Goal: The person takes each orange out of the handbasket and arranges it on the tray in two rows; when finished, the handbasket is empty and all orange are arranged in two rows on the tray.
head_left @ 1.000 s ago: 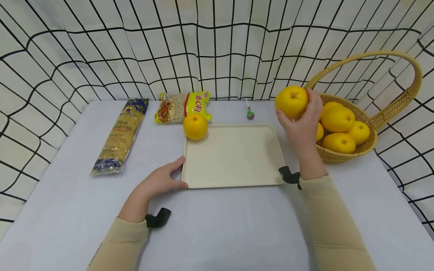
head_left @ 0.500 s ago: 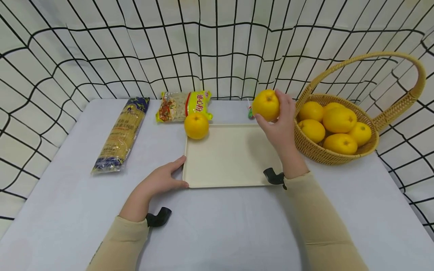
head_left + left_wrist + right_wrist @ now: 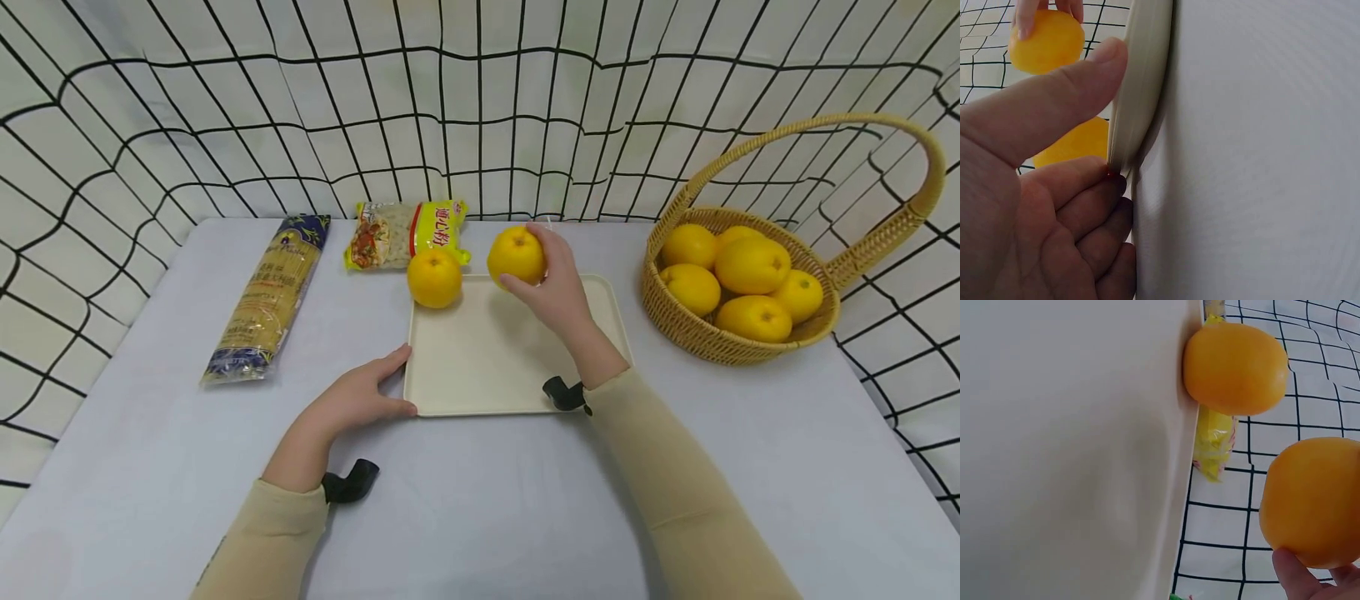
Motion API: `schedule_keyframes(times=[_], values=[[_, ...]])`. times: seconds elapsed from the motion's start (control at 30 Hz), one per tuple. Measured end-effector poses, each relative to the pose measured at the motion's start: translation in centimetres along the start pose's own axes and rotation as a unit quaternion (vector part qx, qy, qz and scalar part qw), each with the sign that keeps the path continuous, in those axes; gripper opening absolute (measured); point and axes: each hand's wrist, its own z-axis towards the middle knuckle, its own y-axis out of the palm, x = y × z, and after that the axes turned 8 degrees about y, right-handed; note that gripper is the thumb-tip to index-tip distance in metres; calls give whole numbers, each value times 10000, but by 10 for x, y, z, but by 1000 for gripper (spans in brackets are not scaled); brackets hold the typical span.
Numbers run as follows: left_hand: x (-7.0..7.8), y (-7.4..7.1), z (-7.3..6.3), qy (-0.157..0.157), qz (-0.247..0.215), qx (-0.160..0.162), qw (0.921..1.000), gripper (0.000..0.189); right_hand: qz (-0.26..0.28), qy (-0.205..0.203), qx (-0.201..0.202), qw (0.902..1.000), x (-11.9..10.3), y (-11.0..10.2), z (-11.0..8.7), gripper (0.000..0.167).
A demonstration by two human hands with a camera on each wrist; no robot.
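My right hand (image 3: 558,287) grips an orange (image 3: 516,256) above the back part of the cream tray (image 3: 472,367); in the right wrist view a fingertip shows at the lower side of this orange (image 3: 1310,500). A second orange (image 3: 435,279) sits at the tray's back left corner. My left hand (image 3: 356,402) touches the tray's left edge near the front corner, thumb and forefinger apart. In the left wrist view the thumb (image 3: 1100,69) and the other fingertips meet the tray's rim (image 3: 1141,81).
A wicker basket (image 3: 720,354) with a tall handle stands at right, holding several oranges and lemons. Behind the tray lies a yellow pasta packet (image 3: 405,233); at left, a long noodle packet (image 3: 266,300). Black wire grid (image 3: 480,117) surrounds the table (image 3: 480,500).
My right hand has carried the orange leftward from beside the basket to over the tray, now covering most of the lollipop. The left hand stays at the tray's edge.
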Motion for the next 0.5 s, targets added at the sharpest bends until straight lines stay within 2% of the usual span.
schedule_keyframes(times=[0.27,0.5], values=[[0,0,0,27,-16,-4,10000,92,-301,342,-301,9985,4,23,8,71],[2,-1,-2,51,-15,19,10000,91,-564,615,-618,9946,4,35,12,73]])
